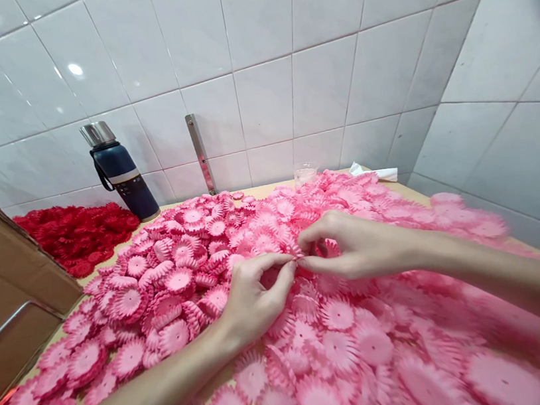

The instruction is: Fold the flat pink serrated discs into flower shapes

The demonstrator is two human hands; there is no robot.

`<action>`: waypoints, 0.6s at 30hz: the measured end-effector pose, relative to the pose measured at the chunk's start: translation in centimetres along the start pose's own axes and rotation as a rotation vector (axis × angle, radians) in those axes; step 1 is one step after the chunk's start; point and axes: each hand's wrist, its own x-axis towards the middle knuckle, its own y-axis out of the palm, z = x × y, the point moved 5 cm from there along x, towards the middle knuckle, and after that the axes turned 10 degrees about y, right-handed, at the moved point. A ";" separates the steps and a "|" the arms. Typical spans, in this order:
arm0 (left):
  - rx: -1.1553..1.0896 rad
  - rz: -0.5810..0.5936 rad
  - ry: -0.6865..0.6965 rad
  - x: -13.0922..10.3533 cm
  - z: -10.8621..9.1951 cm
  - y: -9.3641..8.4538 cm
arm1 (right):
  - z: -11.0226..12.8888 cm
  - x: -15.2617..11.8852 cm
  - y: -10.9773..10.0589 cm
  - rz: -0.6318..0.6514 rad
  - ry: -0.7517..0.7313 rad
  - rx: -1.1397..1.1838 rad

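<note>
Pink scalloped discs [179,279] with small centre holes lie heaped over the table. Above the middle of the heap, my left hand [260,291] has its thumb and index fingertips pressed together in a pinch. My right hand [331,247] meets it from the right, thumb and fingers also closed, its tips touching those of my left hand. What sits between the fingertips is too small to make out against the pink pieces behind. Larger, paler discs [321,404] lie nearer, below both hands.
Dark blue bottle [125,176] standing at the back left beside a pile of red pieces [78,233]. A cardboard box [4,280] is at the left edge. By the tiled wall are a metal strip [200,152], a clear cup [305,174] and white paper [376,173].
</note>
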 end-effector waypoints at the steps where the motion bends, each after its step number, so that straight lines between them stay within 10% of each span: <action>1: 0.000 0.001 0.001 0.0 0.0 0.0 | 0.0 0.0 0.0 0.000 0.002 0.003; 18: 0.002 0.006 0.001 0.0 0.2 0.1 | -0.1 0.0 0.0 0.001 0.014 -0.004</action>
